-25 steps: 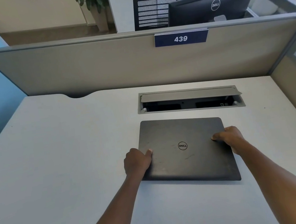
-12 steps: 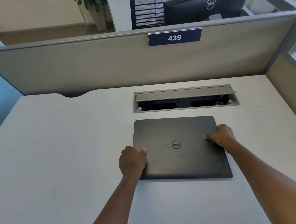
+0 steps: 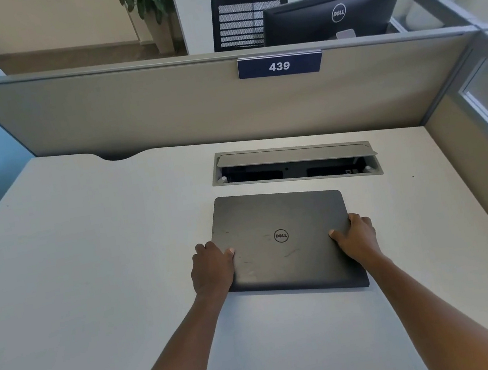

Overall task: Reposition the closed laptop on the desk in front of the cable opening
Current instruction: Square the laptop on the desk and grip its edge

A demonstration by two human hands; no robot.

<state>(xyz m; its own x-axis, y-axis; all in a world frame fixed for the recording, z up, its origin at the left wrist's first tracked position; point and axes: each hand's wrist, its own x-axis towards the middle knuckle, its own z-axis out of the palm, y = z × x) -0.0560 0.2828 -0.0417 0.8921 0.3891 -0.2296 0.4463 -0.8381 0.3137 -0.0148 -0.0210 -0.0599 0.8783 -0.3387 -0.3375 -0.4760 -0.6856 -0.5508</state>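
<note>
A closed dark grey laptop (image 3: 279, 220) with a round logo lies flat on the white desk (image 3: 91, 271), just in front of the cable opening (image 3: 295, 167), whose grey flap is tilted up. My left hand (image 3: 213, 267) grips the laptop's left edge, thumb on the lid. My right hand (image 3: 356, 237) grips its right edge the same way. The laptop's far edge sits a short gap from the opening's frame, shifted a little left of the opening's centre.
A beige partition (image 3: 161, 108) with a blue "439" sign (image 3: 279, 66) closes the desk's far side; another panel runs along the right. A notch (image 3: 119, 155) cuts the desk's back edge at left. A monitor (image 3: 334, 13) and chair stand beyond.
The laptop has stayed near the opening with both hands on its sides; the hands have shifted slightly further along the edges, and the view has tilted a little.
</note>
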